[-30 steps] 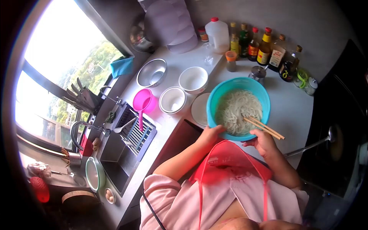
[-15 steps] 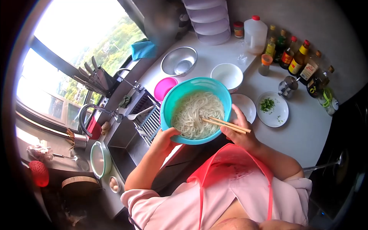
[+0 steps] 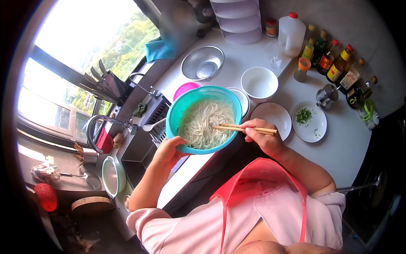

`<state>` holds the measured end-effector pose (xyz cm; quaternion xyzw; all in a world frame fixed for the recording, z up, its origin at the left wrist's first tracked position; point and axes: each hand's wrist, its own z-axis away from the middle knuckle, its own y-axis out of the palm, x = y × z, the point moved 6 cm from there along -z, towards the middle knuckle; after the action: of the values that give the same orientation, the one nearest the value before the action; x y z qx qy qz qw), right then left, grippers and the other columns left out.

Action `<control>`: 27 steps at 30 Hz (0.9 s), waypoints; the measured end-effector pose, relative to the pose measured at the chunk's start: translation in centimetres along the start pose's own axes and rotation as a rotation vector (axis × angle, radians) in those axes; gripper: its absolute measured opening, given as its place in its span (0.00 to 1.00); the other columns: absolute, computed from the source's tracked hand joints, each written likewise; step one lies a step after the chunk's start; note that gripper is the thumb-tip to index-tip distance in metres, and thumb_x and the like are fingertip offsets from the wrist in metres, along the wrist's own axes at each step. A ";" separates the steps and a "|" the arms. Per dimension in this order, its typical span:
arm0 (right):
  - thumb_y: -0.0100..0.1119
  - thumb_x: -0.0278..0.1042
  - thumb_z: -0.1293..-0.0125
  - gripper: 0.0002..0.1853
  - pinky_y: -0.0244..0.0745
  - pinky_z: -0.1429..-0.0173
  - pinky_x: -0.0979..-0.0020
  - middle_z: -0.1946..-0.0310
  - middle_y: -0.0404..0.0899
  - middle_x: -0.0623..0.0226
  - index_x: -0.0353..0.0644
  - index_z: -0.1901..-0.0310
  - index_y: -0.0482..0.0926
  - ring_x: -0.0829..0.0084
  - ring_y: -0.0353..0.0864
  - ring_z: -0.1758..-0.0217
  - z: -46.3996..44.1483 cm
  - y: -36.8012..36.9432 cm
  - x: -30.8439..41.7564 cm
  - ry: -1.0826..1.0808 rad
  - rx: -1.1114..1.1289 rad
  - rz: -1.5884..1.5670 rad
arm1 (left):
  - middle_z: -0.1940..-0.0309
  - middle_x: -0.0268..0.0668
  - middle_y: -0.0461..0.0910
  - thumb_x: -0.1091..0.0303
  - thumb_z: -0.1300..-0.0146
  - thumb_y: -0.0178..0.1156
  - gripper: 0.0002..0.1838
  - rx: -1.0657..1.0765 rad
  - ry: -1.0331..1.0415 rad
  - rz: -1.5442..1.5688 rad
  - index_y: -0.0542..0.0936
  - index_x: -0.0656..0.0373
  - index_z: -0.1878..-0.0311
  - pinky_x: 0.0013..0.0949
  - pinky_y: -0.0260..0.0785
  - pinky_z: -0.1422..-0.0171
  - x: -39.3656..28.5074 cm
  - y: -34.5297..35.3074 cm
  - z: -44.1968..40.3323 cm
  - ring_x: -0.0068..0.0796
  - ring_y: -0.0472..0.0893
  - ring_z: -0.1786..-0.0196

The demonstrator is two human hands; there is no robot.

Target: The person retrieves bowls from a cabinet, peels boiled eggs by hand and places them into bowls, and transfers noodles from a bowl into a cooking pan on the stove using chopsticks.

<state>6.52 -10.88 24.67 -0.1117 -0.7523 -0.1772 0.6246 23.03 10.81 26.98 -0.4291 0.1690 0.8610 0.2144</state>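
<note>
A teal bowl (image 3: 171, 122) of white noodles (image 3: 206, 122) is held up in front of my body, over the counter's front edge. My left hand (image 3: 170, 150) grips its lower left rim. Wooden chopsticks (image 3: 264, 130) are pinched in my right hand (image 3: 263, 136), at the bowl's right side, with their tips in the noodles. Beyond the bowl, a white bowl (image 3: 259, 83) and a partly hidden one (image 3: 242, 101) stand on the counter. To the right lie a bare plate (image 3: 272, 116) and a plate (image 3: 317, 127) with chopped greens (image 3: 303, 116).
Behind are a metal colander (image 3: 203, 63), a pink dipper (image 3: 185, 88), a jug (image 3: 292, 36) and several sauce bottles (image 3: 338, 65). On the left are the sink (image 3: 137, 156), faucet (image 3: 103, 120), knife block (image 3: 118, 86) and a strainer basket (image 3: 112, 177).
The bowl has moved left, away from the plates. My right hand has left the rim and now grips the chopsticks. My left hand has stayed on the bowl, and the view has shifted.
</note>
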 end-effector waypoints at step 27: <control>0.56 0.26 0.41 0.09 0.73 0.53 0.65 0.62 0.77 0.55 0.37 0.59 0.75 0.57 0.77 0.57 -0.8 -0.7 3.5 -0.535 -0.051 0.509 | 0.66 0.47 0.77 0.78 0.50 0.51 0.17 0.002 -0.042 -0.144 0.70 0.74 0.55 0.41 0.78 0.63 -3.9 1.1 -1.0 0.41 0.81 0.67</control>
<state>6.27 -12.00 28.13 -0.3530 -0.8326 0.0004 0.4269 25.22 8.49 29.70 -0.4218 0.1339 0.8521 0.2796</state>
